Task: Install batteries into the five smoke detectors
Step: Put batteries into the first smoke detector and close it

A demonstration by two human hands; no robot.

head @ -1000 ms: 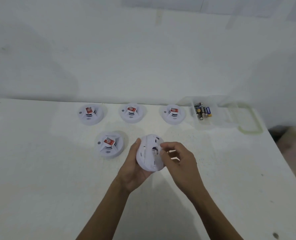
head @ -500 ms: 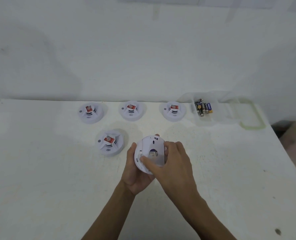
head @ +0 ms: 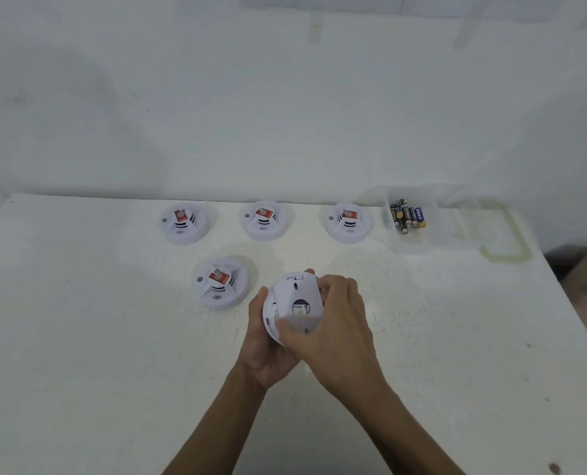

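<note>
You are at a white table (head: 79,337) whose far edge meets a white wall (head: 285,114). Near the table's far right corner sits a clear plastic box (head: 422,240), and its green-rimmed lid (head: 504,258) lies just beside it.

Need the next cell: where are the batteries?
Head view: the batteries lie in the clear container, far right of the table, beside the rightmost smoke detector.

Five detectors (head: 220,284) are showing: four are sitting on one table (head: 79,337), and the fifth detector (head: 297,296) is sitting in two hands, left hand (head: 264,347) and right hand (head: 336,323). One clear box (head: 432,231) is holding roughly five batteries (head: 406,217), too small for counting surely.
</note>
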